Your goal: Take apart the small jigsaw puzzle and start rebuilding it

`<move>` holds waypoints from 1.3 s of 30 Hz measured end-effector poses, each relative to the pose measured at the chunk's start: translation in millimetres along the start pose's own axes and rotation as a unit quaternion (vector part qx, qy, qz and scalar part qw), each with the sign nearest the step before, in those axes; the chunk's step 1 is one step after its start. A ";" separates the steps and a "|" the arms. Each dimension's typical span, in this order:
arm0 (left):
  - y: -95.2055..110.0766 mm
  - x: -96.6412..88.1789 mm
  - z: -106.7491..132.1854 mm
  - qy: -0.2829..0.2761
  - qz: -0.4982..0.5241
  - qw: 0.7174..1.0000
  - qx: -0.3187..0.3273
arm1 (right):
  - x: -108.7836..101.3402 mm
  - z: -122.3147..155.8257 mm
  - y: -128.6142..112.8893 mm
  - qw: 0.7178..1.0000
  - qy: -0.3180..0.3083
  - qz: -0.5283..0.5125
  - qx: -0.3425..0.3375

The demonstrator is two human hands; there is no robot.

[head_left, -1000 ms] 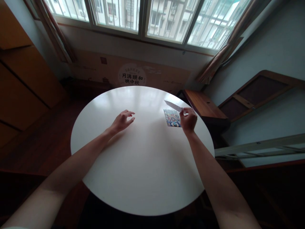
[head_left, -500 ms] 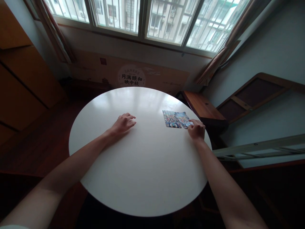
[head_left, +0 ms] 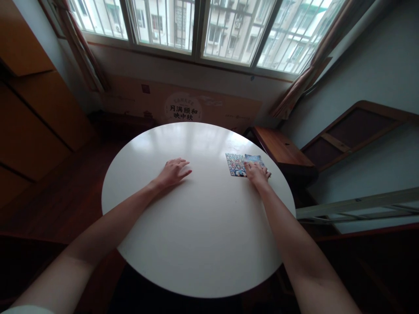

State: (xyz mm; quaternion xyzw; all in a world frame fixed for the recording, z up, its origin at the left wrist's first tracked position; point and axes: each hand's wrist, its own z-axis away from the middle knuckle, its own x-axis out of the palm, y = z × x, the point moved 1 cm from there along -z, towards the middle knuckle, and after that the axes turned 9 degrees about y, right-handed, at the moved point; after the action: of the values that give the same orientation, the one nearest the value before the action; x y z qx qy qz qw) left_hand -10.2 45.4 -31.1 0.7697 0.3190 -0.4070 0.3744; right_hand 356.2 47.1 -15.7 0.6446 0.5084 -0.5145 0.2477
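Now shifts leftward with the right hand [head_left: 257, 172], laying nearly flat fingers of unclear hold over the blue rectangular card [head_left: 254, 158], just right of the multicoloured rectangular card [head_left: 235, 164] on the round white counter [head_left: 199, 244], far from the empty, loosely spread left hand [head_left: 173, 172].

1. On the right part of the round white table [head_left: 203, 244], the right hand [head_left: 257, 174] hides the lower part of the bluish sheet [head_left: 253, 158]; whether it grips that sheet cannot be told.
2. The multicoloured sheet [head_left: 234, 164], also on the table's right part, has a pattern too fine to make out.
3. Behind the table, the banner's [head_left: 209, 109] smaller lettering is unreadable.
4. Beyond the table, the window [head_left: 222, 35] is cut off at the top.
5. Left of the table, the wooden cabinet [head_left: 39, 113] leaves the picture.
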 end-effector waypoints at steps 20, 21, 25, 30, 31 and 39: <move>13.6 9.2 5.9 -0.094 -0.100 0.990 -0.025 | 11.2 82.2 -112.5 0.949 -0.163 -0.040 -0.266; 12.9 10.3 5.9 -0.092 -0.100 0.990 -0.025 | 11.1 81.8 -112.6 0.949 -0.164 -0.039 -0.266; 11.9 11.6 5.9 -0.088 -0.099 0.991 -0.026 | 10.7 81.7 -113.7 0.948 -0.171 -0.039 -0.265; 14.9 8.3 5.4 -0.092 -0.097 0.991 -0.023 | 9.4 82.2 -114.3 0.948 -0.173 -0.041 -0.264; 15.6 7.7 5.3 -0.093 -0.098 0.991 -0.024 | 9.1 82.3 -114.4 0.948 -0.172 -0.041 -0.265; 14.8 8.5 5.5 -0.091 -0.099 0.991 -0.022 | 9.8 82.3 -114.5 0.949 -0.171 -0.033 -0.265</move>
State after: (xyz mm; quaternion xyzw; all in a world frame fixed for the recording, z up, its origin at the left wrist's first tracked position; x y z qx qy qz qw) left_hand 3.3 34.8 -35.9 0.6854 0.3674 -0.5035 0.3766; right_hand 217.6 22.9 -30.0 0.4411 0.5976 -0.4719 0.4751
